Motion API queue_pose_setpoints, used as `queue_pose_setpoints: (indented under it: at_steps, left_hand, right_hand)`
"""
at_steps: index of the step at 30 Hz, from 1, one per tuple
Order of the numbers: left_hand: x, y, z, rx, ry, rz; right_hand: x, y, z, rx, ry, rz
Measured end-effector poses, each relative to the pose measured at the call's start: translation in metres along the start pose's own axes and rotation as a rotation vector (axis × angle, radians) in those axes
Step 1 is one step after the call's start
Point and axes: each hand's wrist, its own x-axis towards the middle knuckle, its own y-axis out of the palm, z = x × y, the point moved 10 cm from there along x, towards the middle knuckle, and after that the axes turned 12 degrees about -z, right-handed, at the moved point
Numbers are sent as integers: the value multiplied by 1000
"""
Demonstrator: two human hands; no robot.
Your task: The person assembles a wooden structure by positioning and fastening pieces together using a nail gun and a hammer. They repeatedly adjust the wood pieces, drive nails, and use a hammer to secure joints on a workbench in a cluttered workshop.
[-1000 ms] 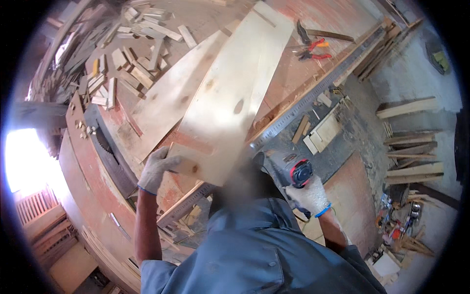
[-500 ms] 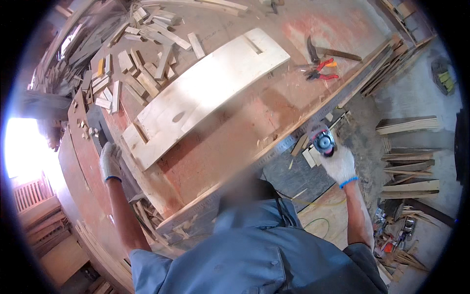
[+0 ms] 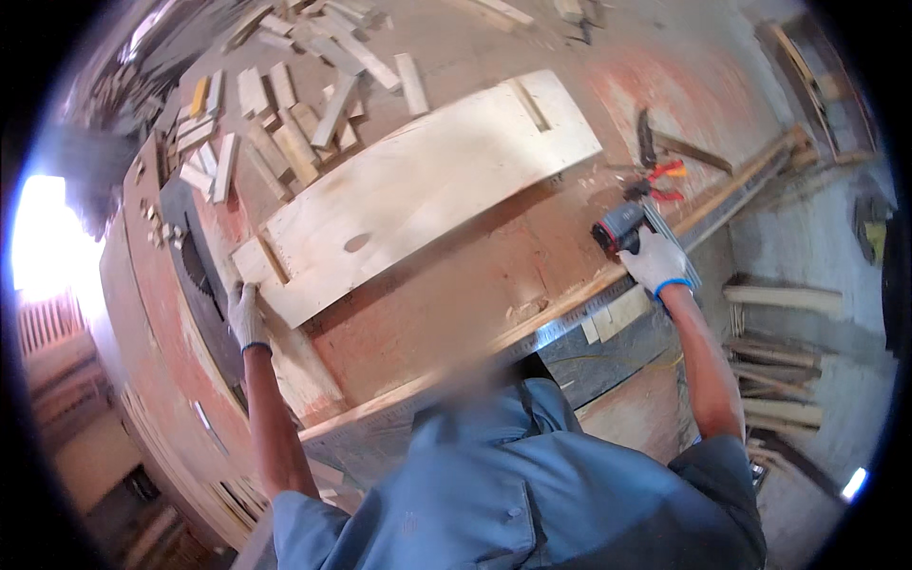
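A long pale wooden board [image 3: 432, 190] lies slantwise across the workbench, with a slot near each end and a dark oval mark toward its left end. At its lower left edge, my gloved left hand [image 3: 247, 318] grips the board, thumb and fingers close together. My gloved right hand [image 3: 655, 258] is closed round the handle of a nail gun [image 3: 622, 226], grey with a dark red-and-black end. The nail gun is over the bench's front right, apart from the board. Red-handled pliers [image 3: 655, 182] lie just beyond it.
Many wood offcuts [image 3: 294, 142] are scattered behind the board. A saw blade [image 3: 195, 261] shows left of my left hand. Along the bench's front edge runs a metal ruler strip [image 3: 560, 328]. A dark curved tool [image 3: 646, 138] lies near the pliers; wood stacks [image 3: 784, 296] stand at right.
My right hand has brought the nail gun up from beyond the bench's front edge to over the bench. My left hand has moved right onto the board's edge. The view has shifted slightly.
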Motion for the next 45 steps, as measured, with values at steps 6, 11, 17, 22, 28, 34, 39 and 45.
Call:
queue_pose_setpoints:
  at_steps: [6, 11, 17, 22, 28, 34, 39, 45]
  left_hand:
    - [-1, -12, 8, 10, -81, -145]
    - [0, -11, -4, 138, -47, -164]
    - [-13, -9, -20, 87, -96, -195]
    - [-15, -16, -27, 21, -117, -268]
    - [3, -27, 55, -523, -367, -346]
    - [14, -48, 8, -684, -276, -447]
    - [25, -77, -59, -1023, -20, -158]
    - [-22, -102, 7, -924, -372, -68]
  right_hand:
    - [95, -56, 32, 411, -170, -408]
    - [212, -2, 68, 448, -113, -363]
    - [264, 42, 123, 409, -73, -234]
    - [245, 28, 137, 484, -100, -164]
    - [265, 49, 136, 319, -161, -61]
    - [236, 23, 107, 1298, 404, -124]
    - [248, -37, 89, 1494, 64, -405]
    - [211, 21, 53, 1842, 437, 182]
